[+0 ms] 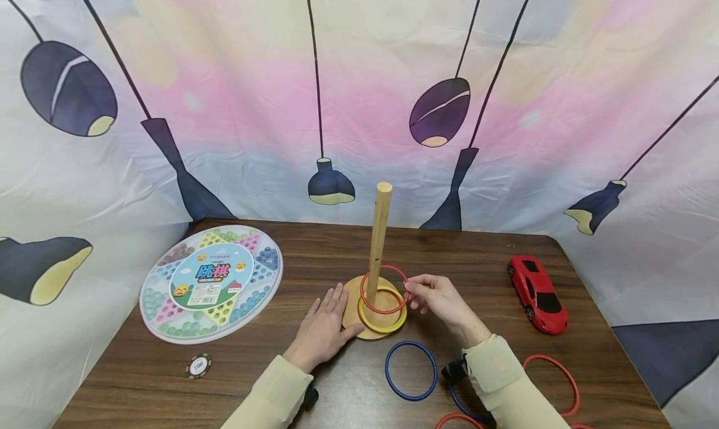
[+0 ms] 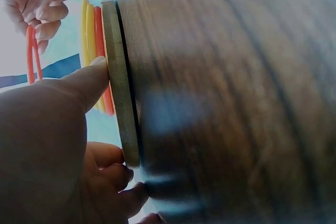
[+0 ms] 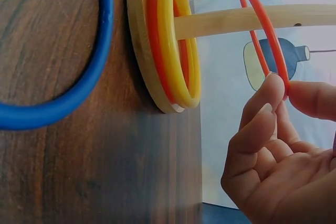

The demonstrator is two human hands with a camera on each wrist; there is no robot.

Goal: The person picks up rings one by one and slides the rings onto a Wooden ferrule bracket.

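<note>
A red ring (image 1: 385,289) encircles the wooden peg (image 1: 379,238), tilted, partway down the shaft and above the base. The right hand (image 1: 440,299) pinches its rim between thumb and fingertips (image 3: 268,95), just right of the peg. Below it on the round wooden base (image 1: 352,298) lie a yellow ring (image 1: 383,320) and, under that, another red ring (image 3: 155,40). The left hand (image 1: 324,326) rests flat with straight fingers against the base's left edge, holding nothing. A blue ring (image 1: 411,370) lies on the table (image 1: 314,248) in front of the peg. A red toy car (image 1: 537,295) sits well to the right of the peg, a round checkers board (image 1: 210,282) to its left.
</note>
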